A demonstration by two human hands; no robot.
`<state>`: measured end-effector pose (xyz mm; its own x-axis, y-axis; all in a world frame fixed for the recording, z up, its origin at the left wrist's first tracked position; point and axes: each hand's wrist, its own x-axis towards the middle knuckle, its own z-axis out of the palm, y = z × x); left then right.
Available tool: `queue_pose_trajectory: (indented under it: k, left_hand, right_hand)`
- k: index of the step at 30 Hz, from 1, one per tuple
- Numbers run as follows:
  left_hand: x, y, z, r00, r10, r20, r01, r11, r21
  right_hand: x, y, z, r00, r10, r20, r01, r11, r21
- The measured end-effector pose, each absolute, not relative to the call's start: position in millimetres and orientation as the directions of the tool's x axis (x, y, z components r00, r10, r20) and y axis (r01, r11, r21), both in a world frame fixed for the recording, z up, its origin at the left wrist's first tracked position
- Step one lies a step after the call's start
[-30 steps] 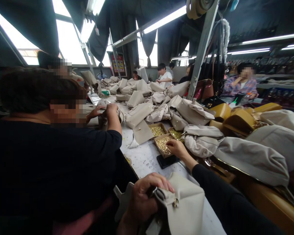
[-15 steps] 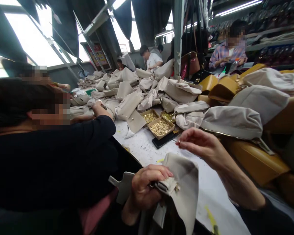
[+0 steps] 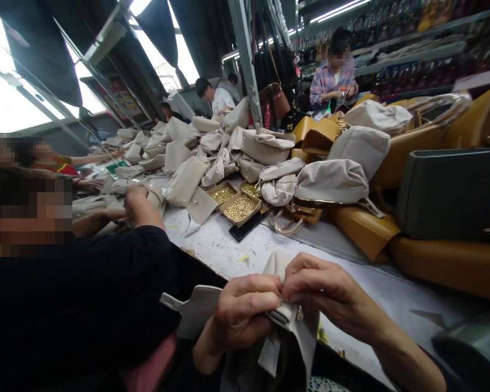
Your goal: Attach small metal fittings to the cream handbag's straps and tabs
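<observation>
My left hand (image 3: 245, 310) is closed around the folded edge of a light beige handbag (image 3: 310, 337), close in front of me over the table's near edge. A small gold-coloured fitting (image 3: 299, 312) shows on the bag beside a thick folded tab. My right hand (image 3: 330, 291) pinches at the same edge, its fingertips right against those of my left hand. Whatever lies between the right fingertips is hidden. The bag's flap with a narrow strap (image 3: 200, 310) sticks out to the left of my left wrist.
Cardboard trays (image 3: 224, 210) of small gold-coloured metal pieces stand beyond my hands, beside a black phone (image 3: 247, 227). Beige bags (image 3: 188, 179) are heaped behind them. Mustard bags (image 3: 433, 261) and a dark green bag (image 3: 453, 196) lie right. A co-worker in a dark sleeve (image 3: 130, 261) sits close left.
My right hand has come down from above the table, where its fingertips were pinched together, to the bag's edge at my left fingers. The view has turned to the right.
</observation>
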<state>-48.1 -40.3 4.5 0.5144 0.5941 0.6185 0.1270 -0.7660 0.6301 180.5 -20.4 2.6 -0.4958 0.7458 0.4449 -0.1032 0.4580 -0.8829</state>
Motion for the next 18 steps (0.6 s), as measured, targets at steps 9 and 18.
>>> queue_pose_trajectory:
  k: [9,18]
  left_hand:
    - [-37.3,-41.9,1.7,0.478,0.591,0.650,0.109,-0.774,0.623]
    - [-39.0,-46.1,-0.7,0.385,0.619,0.685,0.112,-0.768,0.631]
  right_hand:
    - [186.6,-25.0,1.1,-0.543,0.727,0.421,-0.075,0.458,-0.886]
    - [185.9,-22.5,6.3,-0.627,0.646,0.436,0.094,0.617,-0.781]
